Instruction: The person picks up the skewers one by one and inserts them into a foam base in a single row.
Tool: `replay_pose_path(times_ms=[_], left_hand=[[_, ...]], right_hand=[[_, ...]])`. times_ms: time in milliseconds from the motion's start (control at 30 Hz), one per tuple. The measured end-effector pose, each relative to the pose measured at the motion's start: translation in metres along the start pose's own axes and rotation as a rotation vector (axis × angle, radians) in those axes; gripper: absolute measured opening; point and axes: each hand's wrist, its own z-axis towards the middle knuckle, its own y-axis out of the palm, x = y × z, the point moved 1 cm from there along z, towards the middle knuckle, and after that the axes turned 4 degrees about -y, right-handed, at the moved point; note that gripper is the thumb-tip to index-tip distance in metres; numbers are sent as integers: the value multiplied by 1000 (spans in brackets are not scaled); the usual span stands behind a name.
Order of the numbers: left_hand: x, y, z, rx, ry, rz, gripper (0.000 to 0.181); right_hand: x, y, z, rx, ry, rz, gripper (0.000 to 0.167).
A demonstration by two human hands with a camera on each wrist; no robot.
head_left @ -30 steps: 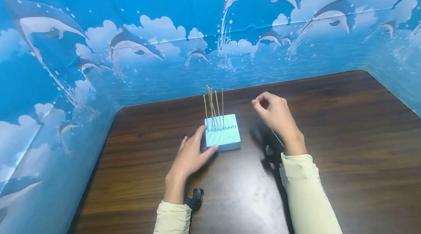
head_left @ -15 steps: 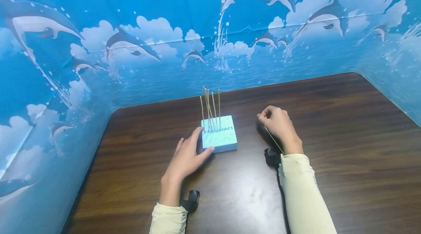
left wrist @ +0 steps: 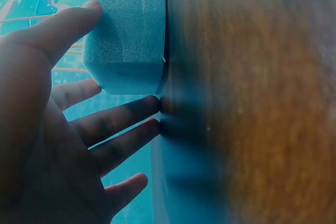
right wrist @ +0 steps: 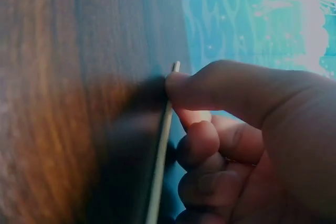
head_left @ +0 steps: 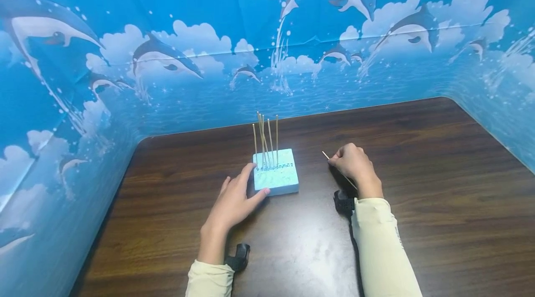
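Note:
A light blue foam block [head_left: 277,177] lies on the table, with several thin wooden sticks [head_left: 277,139] standing in it, some leaning. My left hand [head_left: 231,206] is beside its left front corner. The thumb touches the near side and the index finger the left edge, while the other fingers spread straight, as the left wrist view [left wrist: 121,30] shows. To the right of the block, my right hand [head_left: 355,167] pinches one loose wooden stick [right wrist: 159,174] between thumb and index finger, low over the table. A short end of it pokes out past the fingertips; the rest runs back under the hand.
The dark wood-grain table [head_left: 439,185] meets a blue dolphin-print cloth [head_left: 200,97] along its back and sides. Each wrist carries a black camera mount [head_left: 239,257]. A row of small holes [head_left: 286,165] crosses the block's top.
My right hand has come down nearer the table, and the stick's end now shows ahead of its fingertips. My left hand stays at the block. The head view has shifted slightly.

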Motion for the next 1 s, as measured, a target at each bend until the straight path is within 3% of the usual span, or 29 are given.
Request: replay_pose_path(times_ms=[100,200,467,600,833,1000], left_hand=[[-1,-2,-2,2,-4,1,77],[-2,-2,-3,15,6,1,77],[0,0,-1,10,18,-7,76],[0,-1,-2,8,7,-9,75],[-1,0,-2,4,2,-5,75],[0,0,0,10,11,0,75]], right_hand=[[-2,2,1,8,-38,-4,24],[-8,-3,-1,69,-98,25,24],[-38,-35,-19,486,-272,237,14],[-55,-42,-29,626,-371,349,8],[-80,-36,-40,718,-596,548,3],[-98,-24,-43,696,-740,568,4]])
